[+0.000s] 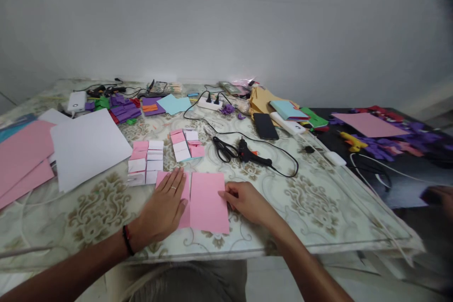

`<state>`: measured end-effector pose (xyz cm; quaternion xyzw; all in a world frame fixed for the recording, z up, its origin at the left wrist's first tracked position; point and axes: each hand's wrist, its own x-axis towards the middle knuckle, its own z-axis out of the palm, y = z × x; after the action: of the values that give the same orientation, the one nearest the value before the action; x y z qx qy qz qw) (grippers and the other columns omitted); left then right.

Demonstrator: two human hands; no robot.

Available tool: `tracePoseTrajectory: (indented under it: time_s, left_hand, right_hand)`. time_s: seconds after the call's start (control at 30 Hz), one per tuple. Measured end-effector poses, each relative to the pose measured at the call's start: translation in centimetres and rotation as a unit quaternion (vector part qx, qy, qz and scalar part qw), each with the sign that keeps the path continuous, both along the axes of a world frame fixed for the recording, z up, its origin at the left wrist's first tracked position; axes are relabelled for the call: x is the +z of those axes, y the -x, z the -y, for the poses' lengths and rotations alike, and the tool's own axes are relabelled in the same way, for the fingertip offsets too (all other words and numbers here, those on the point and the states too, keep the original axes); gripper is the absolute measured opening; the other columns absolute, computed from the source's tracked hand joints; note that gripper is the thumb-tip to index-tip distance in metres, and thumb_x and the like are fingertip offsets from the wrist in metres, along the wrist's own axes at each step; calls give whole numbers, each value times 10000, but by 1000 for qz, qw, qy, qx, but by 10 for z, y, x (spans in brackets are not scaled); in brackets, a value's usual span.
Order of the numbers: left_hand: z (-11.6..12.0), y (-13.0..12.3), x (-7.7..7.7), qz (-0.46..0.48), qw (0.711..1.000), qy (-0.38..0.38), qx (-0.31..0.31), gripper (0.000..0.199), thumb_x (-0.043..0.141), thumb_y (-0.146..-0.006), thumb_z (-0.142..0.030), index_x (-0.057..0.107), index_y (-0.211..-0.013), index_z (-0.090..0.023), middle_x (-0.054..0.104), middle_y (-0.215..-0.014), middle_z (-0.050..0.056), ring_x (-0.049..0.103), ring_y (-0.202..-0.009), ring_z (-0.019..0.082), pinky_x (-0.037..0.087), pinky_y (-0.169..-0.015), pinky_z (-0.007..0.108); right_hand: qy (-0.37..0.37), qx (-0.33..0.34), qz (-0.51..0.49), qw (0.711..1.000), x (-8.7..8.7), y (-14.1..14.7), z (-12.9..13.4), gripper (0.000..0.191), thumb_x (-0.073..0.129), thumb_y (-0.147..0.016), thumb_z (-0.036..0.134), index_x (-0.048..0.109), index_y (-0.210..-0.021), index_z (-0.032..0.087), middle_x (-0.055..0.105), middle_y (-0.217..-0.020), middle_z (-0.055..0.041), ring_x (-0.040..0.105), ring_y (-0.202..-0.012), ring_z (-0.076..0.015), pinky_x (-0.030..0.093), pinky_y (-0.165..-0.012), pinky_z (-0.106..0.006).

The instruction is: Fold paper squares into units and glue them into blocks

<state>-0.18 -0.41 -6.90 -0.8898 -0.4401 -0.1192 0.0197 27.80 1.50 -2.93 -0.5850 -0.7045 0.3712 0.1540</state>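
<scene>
A sheet of pink paper (209,204) lies near the front edge of the table, with a fold or gap running down its middle. My left hand (167,200) rests flat on its left part, fingers stretched out. At the right edge, my right hand (242,200) pinches the paper between thumb and fingers. Just beyond lie stacks of folded pink and white paper pieces (146,161), with another group of folded pieces (187,145) beside them. Black scissors (224,149) and a black glue gun (253,153) lie behind my right hand.
White sheets (90,146) and pink sheets (26,155) spread at the left. A power strip (210,103), a black phone (266,126) and cables are at the back. On the right, a dark table holds a yellow glue gun (353,141); another person's hand (440,196) is there.
</scene>
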Motion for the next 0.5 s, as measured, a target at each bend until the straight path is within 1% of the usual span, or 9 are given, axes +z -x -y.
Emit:
tracePoseTrajectory:
  time_s: [0.1, 0.2, 0.27, 0.33, 0.4, 0.5]
  left_hand:
    - [-1, 1, 0, 0, 1000, -3, -4, 620, 399, -1044, -285, 321, -1601, -26, 326, -1677, 215, 245, -1590, 301, 249, -1289, 463]
    - [1, 2, 5, 2, 1000, -5, -11, 640, 404, -1026, -240, 279, -1615, -20, 299, -1687, 219, 211, -1600, 301, 244, -1291, 473]
    - [7, 3, 10, -1, 1000, -5, -19, 667, 405, -1011, -208, 234, -1630, -30, 259, -1704, 208, 175, -1609, 300, 221, -1299, 489]
    - [17, 4, 14, -12, 999, -1, -31, 690, 417, -1009, -212, 202, -1642, -43, 229, -1715, 197, 145, -1614, 306, 196, -1306, 503]
    - [26, 4, 14, -23, 999, 3, -32, 693, 431, -1018, -244, 207, -1643, -45, 249, -1709, 197, 161, -1611, 311, 196, -1304, 500]
    - [33, 4, 11, -36, 999, 7, -22, 680, 435, -1028, -280, 236, -1636, -45, 264, -1703, 201, 181, -1606, 319, 195, -1301, 509]
  right_hand:
    - [14, -8, -9, 1000, 2, -1, 6, 365, 546, -942, 401, 548, -639, 199, 610, -580, -10, 495, -544, -144, 337, -560, -260]
    - [41, 2, -23, 999, 3, -1, 9, 357, 561, -936, 428, 586, -667, 194, 637, -600, -21, 522, -558, -152, 343, -557, -259]
    - [42, -4, -19, 999, 3, 0, 9, 333, 579, -922, 400, 593, -661, 193, 636, -588, -22, 522, -553, -153, 341, -553, -258]
    - [32, -16, -16, 999, 2, 1, 8, 325, 576, -919, 370, 585, -645, 195, 628, -568, -19, 512, -535, -150, 341, -552, -259]
    - [22, -18, -23, 999, 1, 1, 8, 343, 568, -926, 374, 574, -632, 197, 626, -563, -17, 509, -529, -149, 343, -555, -260]
    - [18, -7, -49, 999, 1, 0, 11, 363, 569, -937, 423, 602, -658, 193, 650, -598, -23, 534, -555, -155, 352, -564, -262]
